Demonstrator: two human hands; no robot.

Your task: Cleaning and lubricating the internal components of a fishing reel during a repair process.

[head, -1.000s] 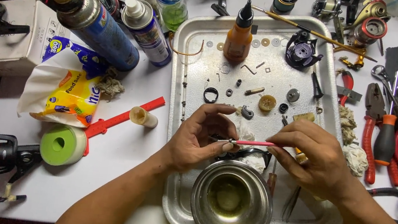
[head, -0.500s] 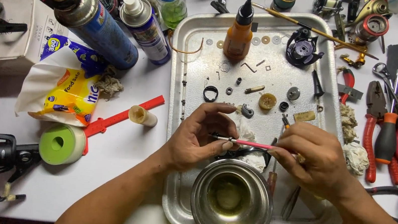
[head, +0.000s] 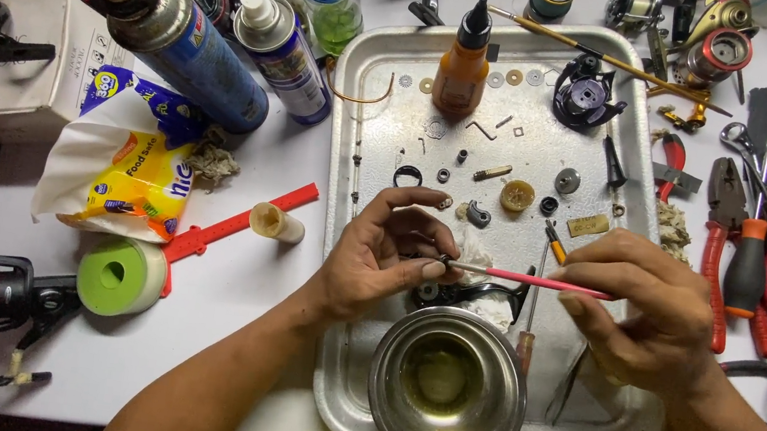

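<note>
We see two hands over tray (head: 353, 144): left hand (head: 378, 259) pinches one small part; right hand (head: 645, 306) grips one pink brush (head: 531, 280); one steel bowl (head: 447, 389) just below fingers.

- Left hand (head: 384, 255): shifted slightly toward the tray's (head: 363, 145) near edge since the first earlier picture; fingertips remain pinched on a small dark part (head: 443, 261)
- Right hand (head: 645, 306): moved a little to the right and nearer; more of the pink brush (head: 531, 280) handle now shows between the two hands
- Brush: lies closer to level than before; tip remains at the part
- Head view: drifted slightly; the steel bowl (head: 447, 389) sits a little lower in the picture
</note>
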